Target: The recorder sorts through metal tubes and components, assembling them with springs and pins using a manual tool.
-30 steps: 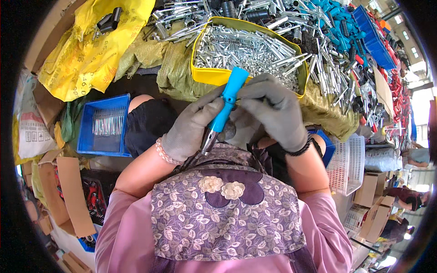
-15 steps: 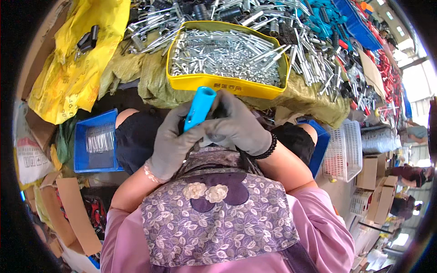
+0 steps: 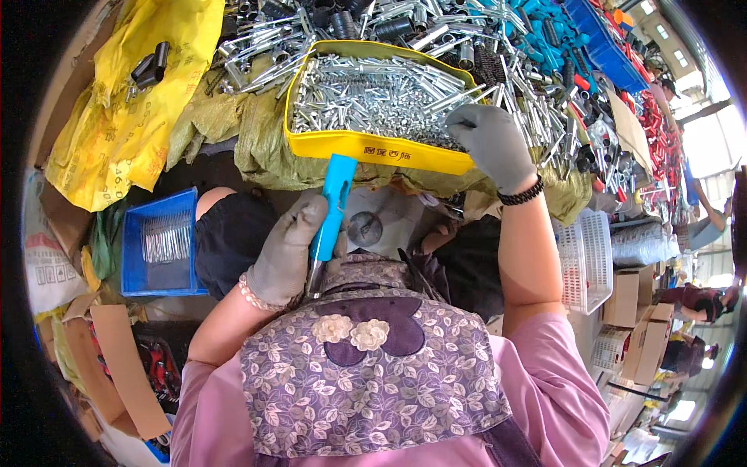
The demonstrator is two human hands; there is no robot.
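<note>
My left hand (image 3: 289, 247), in a grey glove, is closed round a bright blue tube-shaped handle (image 3: 336, 198). The handle stands nearly upright, with a slot in its side and a metal rod (image 3: 315, 279) below its lower end. My gloved right hand (image 3: 494, 148) is at the right front corner of a yellow tray (image 3: 327, 145), its fingers curled over the rim. Whatever they pinch, if anything, is hidden. Small silver pins and metal parts (image 3: 366, 97) fill the tray.
Loose metal rods (image 3: 261, 50), springs and teal parts (image 3: 548, 31) are heaped behind the tray. A blue bin (image 3: 134, 284) of metal rods stands at the left, below a yellow sack (image 3: 117, 132). White baskets (image 3: 587, 265) and cardboard boxes (image 3: 632, 300) stand at the right.
My right hand has left the blue handle and moved right and forward to the tray's corner. The handle stays in my left hand, now more upright and more exposed.
</note>
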